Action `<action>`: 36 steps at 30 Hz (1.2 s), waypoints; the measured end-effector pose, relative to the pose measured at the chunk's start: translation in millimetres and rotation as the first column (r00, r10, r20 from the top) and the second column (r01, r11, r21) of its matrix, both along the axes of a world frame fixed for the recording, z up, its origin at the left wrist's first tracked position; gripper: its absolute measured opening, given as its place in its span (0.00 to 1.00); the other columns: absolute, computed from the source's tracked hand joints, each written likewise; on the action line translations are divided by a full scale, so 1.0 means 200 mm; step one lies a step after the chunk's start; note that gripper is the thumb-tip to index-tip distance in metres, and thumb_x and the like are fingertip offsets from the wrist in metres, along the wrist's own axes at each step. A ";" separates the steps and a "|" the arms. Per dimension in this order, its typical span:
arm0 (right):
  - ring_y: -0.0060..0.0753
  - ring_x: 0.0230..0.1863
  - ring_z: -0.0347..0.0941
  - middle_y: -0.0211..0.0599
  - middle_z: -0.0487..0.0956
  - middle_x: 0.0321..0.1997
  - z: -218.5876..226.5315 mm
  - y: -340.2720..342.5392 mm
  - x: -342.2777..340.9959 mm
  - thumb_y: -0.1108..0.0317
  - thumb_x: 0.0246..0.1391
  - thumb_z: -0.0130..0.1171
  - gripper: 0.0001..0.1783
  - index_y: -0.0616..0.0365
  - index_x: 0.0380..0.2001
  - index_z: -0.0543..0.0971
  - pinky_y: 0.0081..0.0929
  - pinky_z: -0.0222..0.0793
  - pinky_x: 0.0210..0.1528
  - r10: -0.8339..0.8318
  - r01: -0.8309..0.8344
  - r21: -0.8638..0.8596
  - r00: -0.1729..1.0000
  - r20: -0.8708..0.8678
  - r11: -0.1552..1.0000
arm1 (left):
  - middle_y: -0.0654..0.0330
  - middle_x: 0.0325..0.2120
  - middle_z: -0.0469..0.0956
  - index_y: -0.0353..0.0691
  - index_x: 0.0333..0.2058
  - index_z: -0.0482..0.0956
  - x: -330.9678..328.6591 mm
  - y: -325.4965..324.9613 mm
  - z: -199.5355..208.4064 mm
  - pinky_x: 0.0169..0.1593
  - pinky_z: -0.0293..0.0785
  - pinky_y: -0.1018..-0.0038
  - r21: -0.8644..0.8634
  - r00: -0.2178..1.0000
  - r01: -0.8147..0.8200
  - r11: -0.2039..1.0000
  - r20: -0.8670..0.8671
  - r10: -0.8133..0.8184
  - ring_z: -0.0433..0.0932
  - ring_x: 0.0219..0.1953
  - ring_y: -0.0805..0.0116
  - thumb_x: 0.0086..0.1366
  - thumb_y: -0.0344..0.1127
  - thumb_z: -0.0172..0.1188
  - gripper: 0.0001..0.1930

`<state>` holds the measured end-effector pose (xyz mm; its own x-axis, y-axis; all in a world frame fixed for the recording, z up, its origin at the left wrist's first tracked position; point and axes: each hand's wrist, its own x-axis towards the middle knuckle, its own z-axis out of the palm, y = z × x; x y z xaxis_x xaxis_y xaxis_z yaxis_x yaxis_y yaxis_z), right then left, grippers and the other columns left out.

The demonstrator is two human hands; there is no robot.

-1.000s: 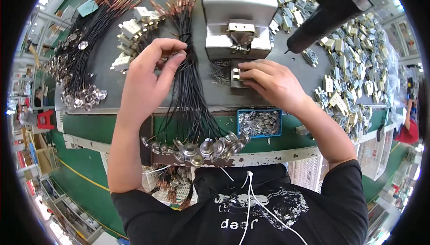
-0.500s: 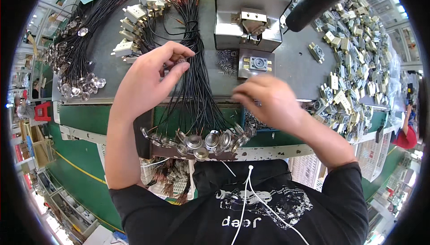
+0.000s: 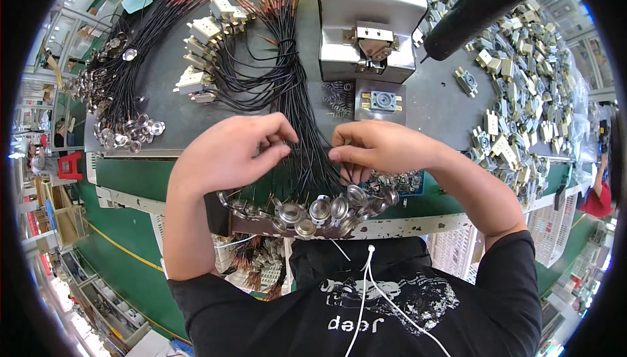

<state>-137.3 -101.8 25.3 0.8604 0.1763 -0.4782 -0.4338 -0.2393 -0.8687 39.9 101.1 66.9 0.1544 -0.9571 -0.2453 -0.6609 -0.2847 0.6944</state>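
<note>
A thick bundle of black wires (image 3: 302,106) lies up the middle of the bench, its coppery ends far off and its round metal caps (image 3: 320,209) hanging at the near edge. To the left of the bundle, my left hand (image 3: 235,151) is curled, thumb and forefinger close; whatever its fingers hold is hidden. At the bundle's right side, my right hand (image 3: 375,147) pinches what looks like one black wire. Beyond it, a grey and cream socket block (image 3: 382,101) sits on a metal plate, beside a small heap of coil springs (image 3: 337,98).
A metal press-like machine (image 3: 372,8) stands behind the plate. A large pile of socket blocks (image 3: 516,83) covers the right side. Wired cream blocks (image 3: 206,31) and another wire bundle (image 3: 124,57) lie left. A blue tray (image 3: 408,186) of small parts sits near my right forearm.
My left hand has come down toward me, away from the bundle's upper part. My right hand has moved left to the wires. The whole view has shifted slightly.
</note>
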 end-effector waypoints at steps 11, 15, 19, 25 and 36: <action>0.29 0.32 0.81 0.36 0.83 0.32 -0.03 -0.01 -0.08 0.67 0.70 0.54 0.12 0.57 0.53 0.71 0.31 0.75 0.36 0.049 -0.023 -0.183 0.989 0.138 0.983 | 0.52 0.29 0.82 0.45 0.44 0.81 -0.15 -0.12 -0.03 0.39 0.77 0.56 0.172 0.918 0.263 0.949 0.259 -0.301 0.82 0.35 0.49 0.61 0.33 0.56 0.12; 0.30 0.33 0.80 0.37 0.83 0.32 -0.04 0.02 -0.15 0.69 0.68 0.55 0.15 0.57 0.56 0.72 0.34 0.73 0.36 0.012 0.160 -0.421 0.926 0.378 0.893 | 0.54 0.29 0.82 0.44 0.38 0.81 -0.16 -0.13 0.01 0.40 0.78 0.57 0.262 0.889 0.230 0.937 0.334 -0.312 0.82 0.35 0.51 0.60 0.33 0.56 0.09; 0.23 0.31 0.78 0.36 0.83 0.30 0.11 -0.03 -0.08 0.71 0.67 0.54 0.18 0.62 0.57 0.75 0.30 0.73 0.36 -0.210 0.229 -0.075 0.956 0.203 0.970 | 0.55 0.28 0.82 0.45 0.37 0.82 -0.16 -0.09 0.00 0.40 0.78 0.57 0.219 0.894 0.221 0.950 0.344 -0.287 0.82 0.35 0.52 0.59 0.33 0.56 0.09; 0.42 0.31 0.82 0.43 0.84 0.30 -0.01 -0.06 -0.06 0.66 0.64 0.59 0.13 0.59 0.48 0.79 0.40 0.76 0.36 0.181 -0.098 -0.426 0.971 0.158 0.899 | 0.54 0.29 0.82 0.44 0.37 0.81 -0.17 -0.10 0.02 0.41 0.78 0.56 0.236 0.888 0.246 0.940 0.334 -0.316 0.82 0.36 0.51 0.59 0.33 0.56 0.09; 0.15 0.30 0.71 0.25 0.78 0.26 0.05 -0.22 0.00 0.65 0.71 0.55 0.14 0.60 0.53 0.79 0.19 0.69 0.34 -0.061 0.023 0.216 0.983 0.172 0.976 | 0.52 0.29 0.81 0.45 0.42 0.79 -0.16 -0.08 0.00 0.40 0.77 0.55 0.225 0.920 0.233 0.946 0.265 -0.290 0.82 0.35 0.49 0.61 0.32 0.56 0.10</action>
